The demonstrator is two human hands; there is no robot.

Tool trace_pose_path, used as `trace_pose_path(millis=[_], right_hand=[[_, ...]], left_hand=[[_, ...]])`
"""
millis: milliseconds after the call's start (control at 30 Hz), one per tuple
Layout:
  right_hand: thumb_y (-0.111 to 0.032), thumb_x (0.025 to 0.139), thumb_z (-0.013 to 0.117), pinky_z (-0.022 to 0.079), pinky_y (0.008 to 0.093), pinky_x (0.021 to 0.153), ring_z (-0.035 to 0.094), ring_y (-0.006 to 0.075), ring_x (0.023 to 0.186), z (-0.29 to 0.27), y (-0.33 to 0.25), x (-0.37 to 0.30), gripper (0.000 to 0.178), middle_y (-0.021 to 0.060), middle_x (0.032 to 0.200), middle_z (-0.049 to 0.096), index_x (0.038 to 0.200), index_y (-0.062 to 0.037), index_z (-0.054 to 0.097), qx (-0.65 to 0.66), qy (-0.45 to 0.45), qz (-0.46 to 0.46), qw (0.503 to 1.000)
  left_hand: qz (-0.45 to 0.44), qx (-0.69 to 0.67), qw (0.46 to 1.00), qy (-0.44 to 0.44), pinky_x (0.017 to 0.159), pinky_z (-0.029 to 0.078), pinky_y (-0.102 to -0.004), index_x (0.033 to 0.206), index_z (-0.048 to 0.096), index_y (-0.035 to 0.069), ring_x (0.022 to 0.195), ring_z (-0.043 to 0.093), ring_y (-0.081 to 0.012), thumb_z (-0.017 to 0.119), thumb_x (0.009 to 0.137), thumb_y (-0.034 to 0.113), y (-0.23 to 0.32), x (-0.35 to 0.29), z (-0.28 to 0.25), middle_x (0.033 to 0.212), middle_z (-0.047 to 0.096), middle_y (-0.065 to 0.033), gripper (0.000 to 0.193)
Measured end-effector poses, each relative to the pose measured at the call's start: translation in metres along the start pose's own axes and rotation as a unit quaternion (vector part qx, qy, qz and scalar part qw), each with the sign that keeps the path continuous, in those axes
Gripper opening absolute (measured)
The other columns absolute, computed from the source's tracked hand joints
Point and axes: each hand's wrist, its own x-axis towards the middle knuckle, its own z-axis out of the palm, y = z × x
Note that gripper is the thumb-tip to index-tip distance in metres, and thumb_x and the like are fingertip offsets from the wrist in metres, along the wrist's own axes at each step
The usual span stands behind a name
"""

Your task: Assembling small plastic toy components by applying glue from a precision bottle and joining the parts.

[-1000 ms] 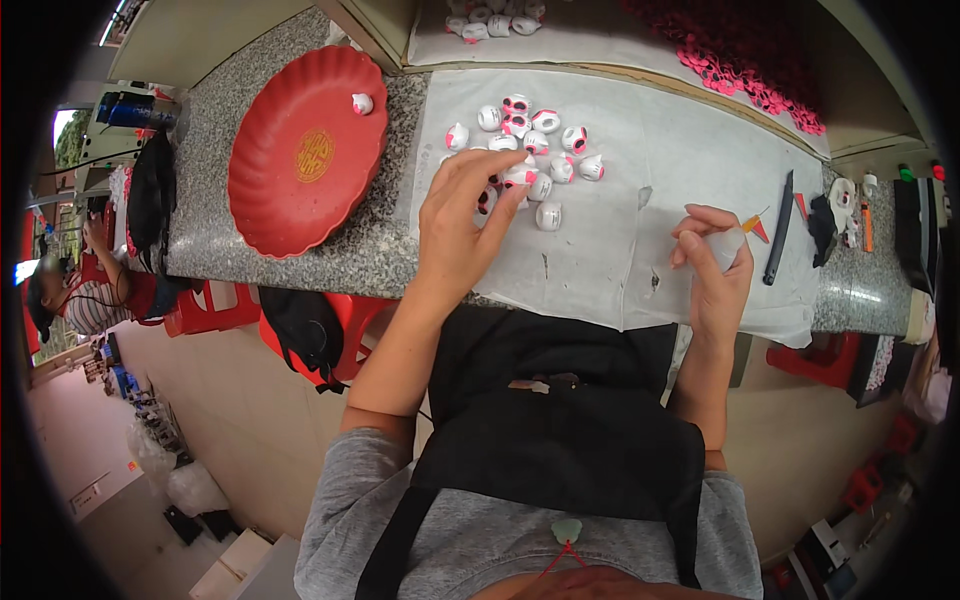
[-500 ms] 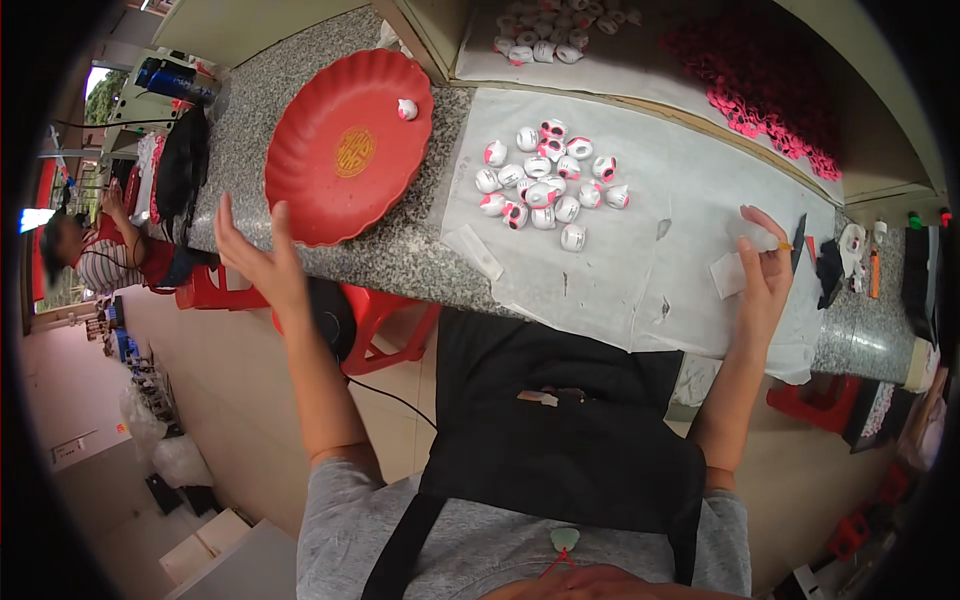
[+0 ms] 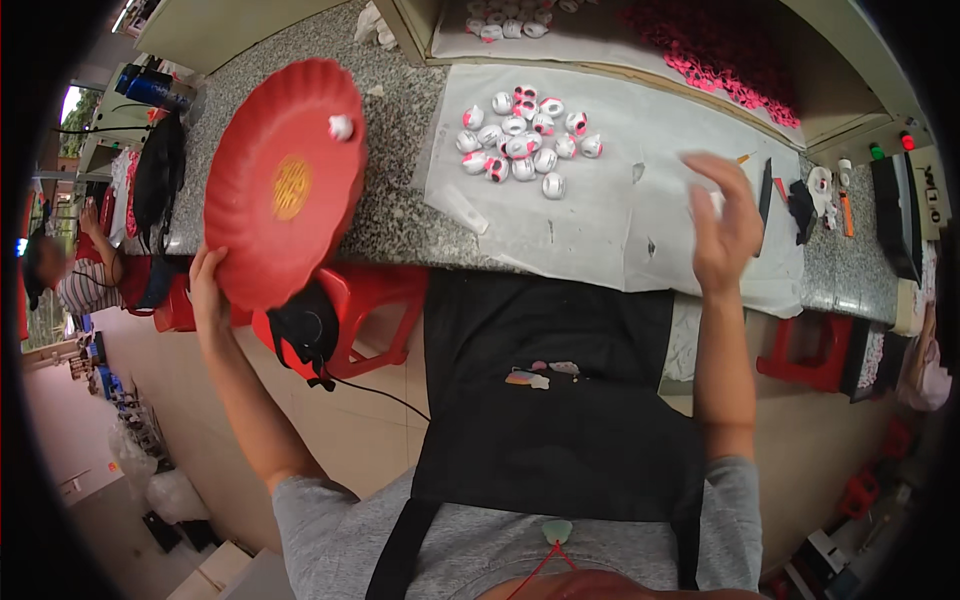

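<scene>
My left hand (image 3: 207, 285) grips the near left rim of a round red tray (image 3: 250, 210) with a scalloped edge and a gold emblem. The tray looks tilted, its near side jutting past the counter's edge. One small white-and-pink figure (image 3: 341, 128) sits inside, near the tray's right rim. Over the right part of a white paper sheet (image 3: 590, 225), my right hand (image 3: 727, 222) hovers, blurred, with fingers apart and nothing visible in them. Beyond its fingers shows a small orange tip (image 3: 743, 158). Several white-and-pink figures (image 3: 520, 144) are clustered on the sheet's left part.
A shelf behind the sheet holds more white pieces (image 3: 510, 27) and a heap of pink pieces (image 3: 720, 80). A dark tool (image 3: 764, 205) and an orange cutter (image 3: 846, 215) lie at right. Red stools (image 3: 375, 310) stand below the counter. Another person (image 3: 80, 270) sits far left.
My left hand has moved left and taken hold of the tray, which has shifted left and toward me. My right hand has let go of a small bottle with an orange tip.
</scene>
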Motion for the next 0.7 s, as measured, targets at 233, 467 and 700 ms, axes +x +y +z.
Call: trace_pose_path(millis=[233, 467, 700], right_hand=[[-0.033, 0.076, 0.045, 0.037, 0.0261, 0.076, 0.051, 0.0188, 0.086, 0.098, 0.074, 0.084, 0.035, 0.0073, 0.093, 0.055, 0.093, -0.0047, 0.055, 0.091, -0.256, 0.032, 0.962], [-0.026, 0.079, 0.044, 0.036, 0.0225, 0.077, 0.046, 0.0118, 0.091, 0.119, 0.056, 0.09, 0.03, 0.0029, 0.102, 0.051, 0.102, -0.0073, 0.052, 0.15, -0.329, 0.093, 0.927], [-0.021, 0.075, 0.052, 0.038, 0.0226, 0.073, 0.049, 0.0117, 0.083, 0.12, 0.026, 0.056, 0.029, 0.0044, 0.097, 0.053, 0.1, -0.0068, 0.053, 0.145, -0.299, 0.075, 0.94]], left_hand=[[-0.119, 0.101, 0.987, 0.037, 0.073, 0.037, -0.0221, 0.093, 0.052, -0.003, 0.077, 0.05, -0.0124, 0.046, 0.069, 0.007, -0.011, -0.134, -0.047, 0.085, 0.055, -0.006, 0.027], [-0.119, 0.055, 0.978, -0.163, 0.077, 0.035, -0.0213, 0.101, 0.049, -0.002, 0.085, 0.048, -0.0115, 0.04, 0.071, 0.004, -0.09, -0.137, 0.025, 0.093, 0.054, -0.0046, 0.032], [-0.085, 0.019, 0.967, -0.241, 0.061, 0.036, -0.0179, 0.097, 0.051, 0.001, 0.068, 0.045, -0.0053, 0.041, 0.073, 0.004, -0.111, -0.098, 0.108, 0.082, 0.054, 0.0006, 0.027]])
